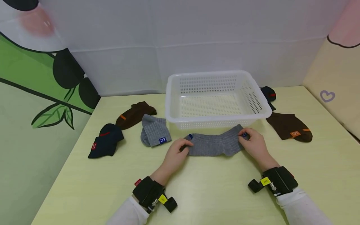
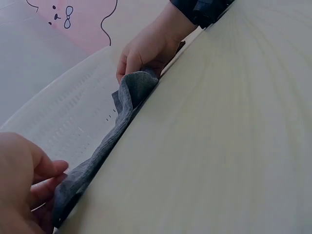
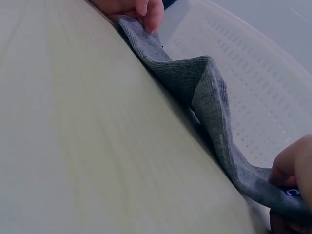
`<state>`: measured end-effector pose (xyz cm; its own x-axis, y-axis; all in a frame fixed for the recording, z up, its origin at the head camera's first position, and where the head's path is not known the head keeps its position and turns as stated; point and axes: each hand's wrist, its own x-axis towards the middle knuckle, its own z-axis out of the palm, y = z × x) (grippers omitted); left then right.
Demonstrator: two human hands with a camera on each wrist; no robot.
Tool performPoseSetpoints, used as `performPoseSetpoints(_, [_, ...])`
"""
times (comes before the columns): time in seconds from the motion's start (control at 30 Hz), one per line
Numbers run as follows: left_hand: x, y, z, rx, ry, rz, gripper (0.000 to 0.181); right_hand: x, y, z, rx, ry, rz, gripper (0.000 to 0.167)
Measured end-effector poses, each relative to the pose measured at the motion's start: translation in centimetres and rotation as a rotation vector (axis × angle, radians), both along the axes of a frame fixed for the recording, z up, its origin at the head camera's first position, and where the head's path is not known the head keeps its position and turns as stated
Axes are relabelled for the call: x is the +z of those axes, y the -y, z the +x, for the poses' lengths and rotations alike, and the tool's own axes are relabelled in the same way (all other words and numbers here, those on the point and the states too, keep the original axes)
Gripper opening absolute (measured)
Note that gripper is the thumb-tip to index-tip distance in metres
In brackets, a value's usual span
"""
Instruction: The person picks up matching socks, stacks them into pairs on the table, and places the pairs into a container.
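Note:
A grey ribbed sock (image 1: 211,145) lies stretched sideways in front of the white basket, its middle buckled upward in the right wrist view. At its left end, by a small dark blue patch, my left hand (image 1: 175,153) pinches the fabric. My right hand (image 1: 255,144) grips the other end between thumb and fingers, partly covering the blue label. Left of it lies another grey sock (image 1: 155,130), folded over, with a blue label. The left wrist view shows both my left hand (image 2: 24,180) and my right hand (image 2: 148,51) on the stretched sock (image 2: 109,141).
The white perforated basket (image 1: 219,118) stands at the back of the table (image 1: 213,193). To the left are a brown sock (image 1: 136,115) and a navy sock (image 1: 105,140). To the right lie another brown sock (image 1: 288,126) and a dark sock (image 1: 268,93) partly behind the basket.

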<state>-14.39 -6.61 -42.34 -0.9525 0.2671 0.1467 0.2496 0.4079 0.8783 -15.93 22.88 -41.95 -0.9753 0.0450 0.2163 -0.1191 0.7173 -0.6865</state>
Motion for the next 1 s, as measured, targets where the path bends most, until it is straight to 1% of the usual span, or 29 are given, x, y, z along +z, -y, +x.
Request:
performPoseSetpoints(0.07, [0.05,0.01,0.01,-0.027,-0.019,-0.068,0.023,0.13,-0.02,-0.01,-0.002,0.002,0.018,0.011])
performPoseSetpoints(0.13, [0.09,0.0,0.0,-0.039,-0.037,-0.113,0.025,0.25,-0.04,-0.01,0.0,0.016,0.028,0.012])
performPoseSetpoints(0.3, [0.02,-0.1,-0.09,-0.029,-0.063,-0.177,0.038,0.44,-0.04,0.07,0.023,0.039,0.069,0.015])
performPoseSetpoints(0.37, [-0.03,-0.13,-0.11,-0.024,-0.065,-0.185,0.041,0.38,0.01,0.07,0.025,0.036,0.088,0.016])
performPoseSetpoints(0.53, [0.12,-0.21,0.04,0.0,-0.056,-0.146,0.039,0.12,0.1,0.05,0.005,0.015,0.115,0.016])
performPoseSetpoints(0.6, [0.19,-0.22,0.15,0.009,-0.045,-0.137,0.039,0.08,0.14,0.15,-0.006,0.024,0.117,0.017])
performPoseSetpoints(0.77, [0.2,-0.18,0.22,0.002,-0.043,-0.165,0.038,0.06,0.16,0.23,-0.005,0.059,0.098,0.019])
performPoseSetpoints(1.0, [0.26,-0.09,0.19,-0.023,-0.073,-0.179,0.041,-0.14,0.02,-0.31,0.037,0.021,0.082,0.026])
